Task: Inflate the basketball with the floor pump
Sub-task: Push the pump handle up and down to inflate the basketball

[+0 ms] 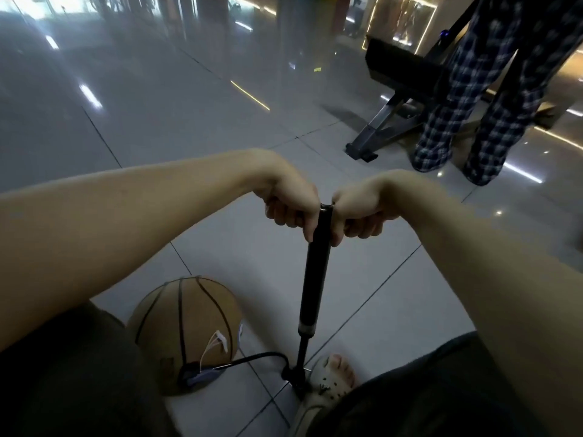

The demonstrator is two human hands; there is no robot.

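A black floor pump (312,288) stands upright on the tiled floor, its base under my sandalled foot (331,378). My left hand (290,206) and my right hand (362,212) grip the two sides of the handle at the top of the pump, fingers curled down around it. A tan basketball (186,323) with black seams lies on the floor to the left of the pump. A black hose (255,357) runs from the pump's base to the ball's near side.
Another person in checked trousers (473,99) stands at the upper right beside a dark metal bench frame (394,99). Glossy grey floor tiles (157,105) stretch away to the left and ahead. My knees fill the lower corners.
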